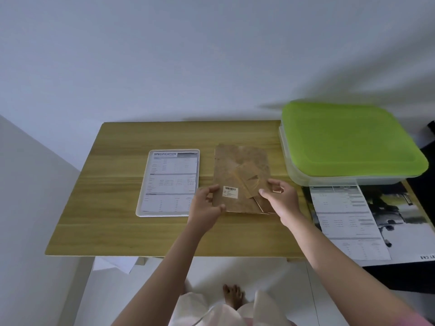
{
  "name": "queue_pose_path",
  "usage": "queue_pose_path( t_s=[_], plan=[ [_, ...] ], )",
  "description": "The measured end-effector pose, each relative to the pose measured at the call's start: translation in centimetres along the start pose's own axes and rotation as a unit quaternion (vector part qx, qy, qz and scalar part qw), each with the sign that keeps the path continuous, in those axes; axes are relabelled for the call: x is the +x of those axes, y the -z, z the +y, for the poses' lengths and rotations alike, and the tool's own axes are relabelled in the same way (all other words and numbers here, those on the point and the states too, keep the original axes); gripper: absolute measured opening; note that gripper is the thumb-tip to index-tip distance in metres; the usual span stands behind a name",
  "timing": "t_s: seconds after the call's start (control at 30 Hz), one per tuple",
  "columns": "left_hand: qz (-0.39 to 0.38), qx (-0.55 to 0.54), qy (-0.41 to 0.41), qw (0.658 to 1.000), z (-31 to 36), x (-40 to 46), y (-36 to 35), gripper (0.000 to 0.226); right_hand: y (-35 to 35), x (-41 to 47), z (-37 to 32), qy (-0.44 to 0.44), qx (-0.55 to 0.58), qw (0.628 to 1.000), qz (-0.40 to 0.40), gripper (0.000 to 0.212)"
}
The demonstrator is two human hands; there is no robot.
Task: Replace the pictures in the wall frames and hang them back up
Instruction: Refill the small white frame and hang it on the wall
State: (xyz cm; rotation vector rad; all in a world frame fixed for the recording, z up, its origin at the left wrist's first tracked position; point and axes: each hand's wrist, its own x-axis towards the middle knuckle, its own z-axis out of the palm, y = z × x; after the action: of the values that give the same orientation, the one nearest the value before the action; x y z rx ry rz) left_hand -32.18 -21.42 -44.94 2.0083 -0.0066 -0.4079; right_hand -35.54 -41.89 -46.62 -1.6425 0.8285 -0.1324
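Where the brown backing board (241,175) lies on the wooden table (113,184), barcode label (230,192) and folded stand upward, we see the left hand (204,205) and right hand (280,196) pinching its near corners beside the white frame (168,183).

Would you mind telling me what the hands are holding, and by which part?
Both hands hold the brown frame backing board at its near end: left hand at the left corner, right hand at the right.

Bare tabletop (113,208) left of white frame (167,183); green-lidded box (350,140) far right
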Motion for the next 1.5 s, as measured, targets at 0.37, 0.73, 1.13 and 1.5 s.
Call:
queue_pose_path(
  t_s=[0.37,0.73,1.13,1.5],
  plan=[
    [0.033,0.027,-0.014,0.999,-3.4,-0.6,10.6,0.05,-9.2,-3.3,-2.6,0.048,0.021,0.996,-0.075,0.039],
    [0.031,0.089,0.008,0.996,-7.7,0.3,17.3,0.048,-17.3,-5.1,-2.5,0.044,-0.082,0.992,-0.08,0.039],
    [0.019,0.136,0.004,0.99,-9.2,2.1,18.1,0.05,-19.2,-4.5,-2.4,0.033,-0.152,0.986,-0.057,0.041],
    [0.002,0.191,-0.012,0.982,-10.0,2.6,17.7,0.052,-19.0,-4.5,-2.1,0.049,-0.204,0.975,-0.076,0.048]
  ],
)
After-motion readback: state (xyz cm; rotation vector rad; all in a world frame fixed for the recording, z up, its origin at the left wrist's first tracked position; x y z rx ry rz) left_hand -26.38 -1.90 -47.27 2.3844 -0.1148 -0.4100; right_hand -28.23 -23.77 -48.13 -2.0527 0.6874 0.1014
